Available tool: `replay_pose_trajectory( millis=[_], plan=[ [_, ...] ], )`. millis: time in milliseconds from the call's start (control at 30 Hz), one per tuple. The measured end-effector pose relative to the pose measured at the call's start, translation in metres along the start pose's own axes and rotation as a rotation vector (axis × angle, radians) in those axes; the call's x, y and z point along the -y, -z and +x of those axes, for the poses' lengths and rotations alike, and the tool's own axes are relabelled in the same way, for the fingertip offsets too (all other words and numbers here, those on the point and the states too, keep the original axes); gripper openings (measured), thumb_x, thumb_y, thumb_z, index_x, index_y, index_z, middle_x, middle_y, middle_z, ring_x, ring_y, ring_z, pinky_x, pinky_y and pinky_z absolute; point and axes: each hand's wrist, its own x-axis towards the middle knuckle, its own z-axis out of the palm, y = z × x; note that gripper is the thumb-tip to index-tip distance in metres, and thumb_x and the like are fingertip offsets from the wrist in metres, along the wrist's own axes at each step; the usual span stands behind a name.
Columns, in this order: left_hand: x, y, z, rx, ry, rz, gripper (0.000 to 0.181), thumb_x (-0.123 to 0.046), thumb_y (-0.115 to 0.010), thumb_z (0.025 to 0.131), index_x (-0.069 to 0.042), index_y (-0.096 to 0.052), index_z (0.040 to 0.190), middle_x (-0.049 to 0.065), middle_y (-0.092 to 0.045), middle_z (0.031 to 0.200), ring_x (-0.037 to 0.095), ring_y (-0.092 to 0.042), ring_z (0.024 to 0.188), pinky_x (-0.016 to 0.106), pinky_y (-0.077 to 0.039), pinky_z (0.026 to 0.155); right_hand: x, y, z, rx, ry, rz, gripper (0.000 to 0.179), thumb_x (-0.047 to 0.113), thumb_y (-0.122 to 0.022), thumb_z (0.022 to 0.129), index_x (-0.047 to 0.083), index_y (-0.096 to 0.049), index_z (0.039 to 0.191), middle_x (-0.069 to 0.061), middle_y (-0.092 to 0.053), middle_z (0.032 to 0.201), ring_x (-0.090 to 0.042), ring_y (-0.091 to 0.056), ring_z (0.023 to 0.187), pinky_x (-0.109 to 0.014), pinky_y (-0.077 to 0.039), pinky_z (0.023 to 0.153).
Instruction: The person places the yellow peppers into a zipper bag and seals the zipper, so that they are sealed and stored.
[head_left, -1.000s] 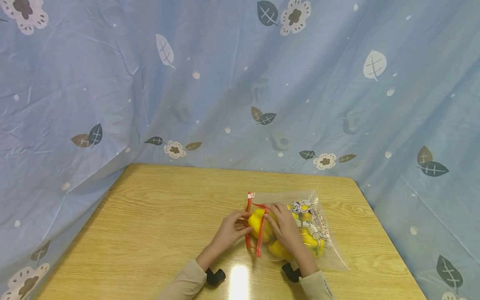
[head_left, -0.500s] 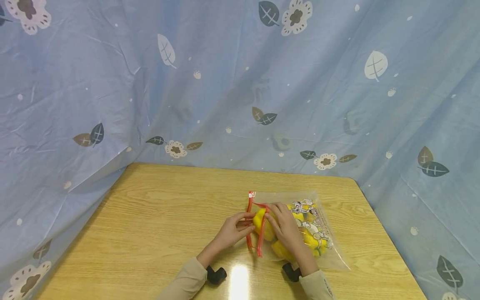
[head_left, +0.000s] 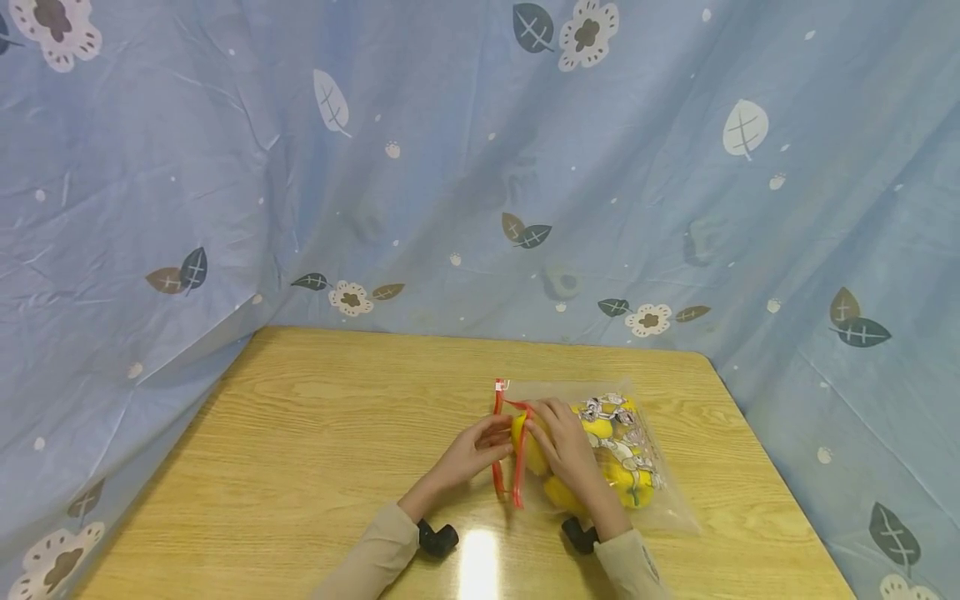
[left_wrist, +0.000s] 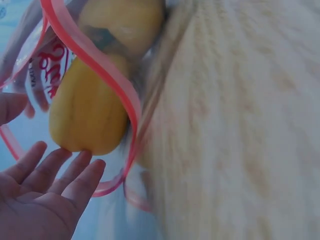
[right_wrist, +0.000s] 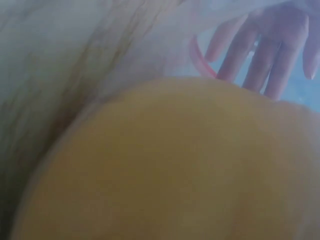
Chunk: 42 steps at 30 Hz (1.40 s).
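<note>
A clear zip bag (head_left: 498, 404) with red zip strips lies on its side, its mouth facing left. Just inside the mouth is a yellow bell pepper (left_wrist: 87, 112), and several more yellow peppers (head_left: 628, 483) fill the bag behind it. My left hand (head_left: 467, 457) reaches into the mouth; its straight fingertips touch the end of the pepper in the left wrist view. My right hand (head_left: 568, 446) holds the bag's upper rim, thumb by the red strip. The pepper fills most of the right wrist view, hiding the right hand there; the left fingers (right_wrist: 267, 57) show beyond it.
The bag lies on the right half of a wooden table (head_left: 337, 417). A blue patterned curtain (head_left: 450, 167) surrounds the table at the back and sides. Black wrist mounts (head_left: 437, 539) sit below both wrists. Light glares off the table's front.
My left hand has moved to the right, into the bag's mouth, and the pepper has slid deeper inside. The right hand keeps its place on the rim.
</note>
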Motion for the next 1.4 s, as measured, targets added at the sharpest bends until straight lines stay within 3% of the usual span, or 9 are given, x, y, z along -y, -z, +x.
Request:
replay_pose_trajectory(
  millis=[367, 533, 700, 933, 1167, 1400],
  plan=[
    [0.000, 0.002, 0.015, 0.034, -0.001, -0.037, 0.052, -0.020, -0.053, 0.095, -0.006, -0.033, 0.142, 0.015, -0.035, 0.145, 0.033, -0.040, 0.129, 0.039, -0.043, 0.100, 0.000, -0.001, 0.006, 0.049, -0.048, 0.053, 0.031, 0.026, -0.055, 0.094, 0.018, -0.057, 0.124, 0.003, -0.058, 0.111, -0.017, -0.053, 0.101, -0.038, -0.046, 0.081],
    [0.001, 0.004, 0.018, 0.033, 0.018, -0.058, 0.052, -0.015, -0.051, 0.096, -0.001, -0.031, 0.142, 0.020, -0.036, 0.144, 0.035, -0.039, 0.129, 0.040, -0.044, 0.099, 0.002, 0.002, 0.013, 0.075, -0.058, 0.115, 0.031, 0.028, -0.057, 0.093, 0.015, -0.060, 0.121, 0.003, -0.058, 0.114, -0.018, -0.054, 0.106, -0.042, -0.048, 0.086],
    [0.001, 0.006, 0.019, 0.023, 0.022, -0.062, 0.050, -0.010, -0.051, 0.095, 0.000, -0.033, 0.141, 0.021, -0.038, 0.142, 0.036, -0.041, 0.128, 0.040, -0.047, 0.096, 0.004, 0.007, 0.018, 0.116, -0.062, 0.124, 0.032, 0.031, -0.058, 0.092, 0.016, -0.060, 0.119, 0.003, -0.059, 0.113, -0.018, -0.055, 0.102, -0.039, -0.049, 0.080],
    [-0.019, 0.014, 0.014, 0.022, 0.028, -0.010, 0.046, -0.005, -0.051, 0.094, 0.006, -0.036, 0.137, 0.024, -0.042, 0.137, 0.040, -0.044, 0.124, 0.038, -0.047, 0.095, 0.005, 0.023, 0.029, 0.235, -0.072, 0.163, 0.030, 0.024, -0.060, 0.091, 0.014, -0.060, 0.119, -0.002, -0.059, 0.113, -0.025, -0.056, 0.102, -0.041, -0.049, 0.081],
    [-0.039, 0.025, 0.009, -0.040, 0.002, 0.098, 0.037, -0.004, -0.051, 0.094, 0.010, -0.046, 0.127, 0.028, -0.049, 0.127, 0.042, -0.052, 0.114, 0.037, -0.050, 0.091, 0.004, 0.042, 0.049, 0.376, -0.151, 0.216, 0.030, 0.023, -0.056, 0.093, 0.012, -0.058, 0.121, -0.008, -0.056, 0.117, -0.030, -0.054, 0.101, -0.046, -0.049, 0.080],
    [-0.036, 0.030, 0.015, -0.145, -0.027, 0.147, 0.029, -0.003, -0.052, 0.093, 0.013, -0.052, 0.117, 0.031, -0.055, 0.115, 0.043, -0.057, 0.102, 0.044, -0.052, 0.083, -0.004, 0.044, 0.072, 0.462, -0.135, 0.245, 0.025, 0.018, -0.059, 0.092, 0.008, -0.059, 0.114, -0.008, -0.059, 0.116, -0.033, -0.052, 0.108, -0.047, -0.046, 0.089]
  ],
)
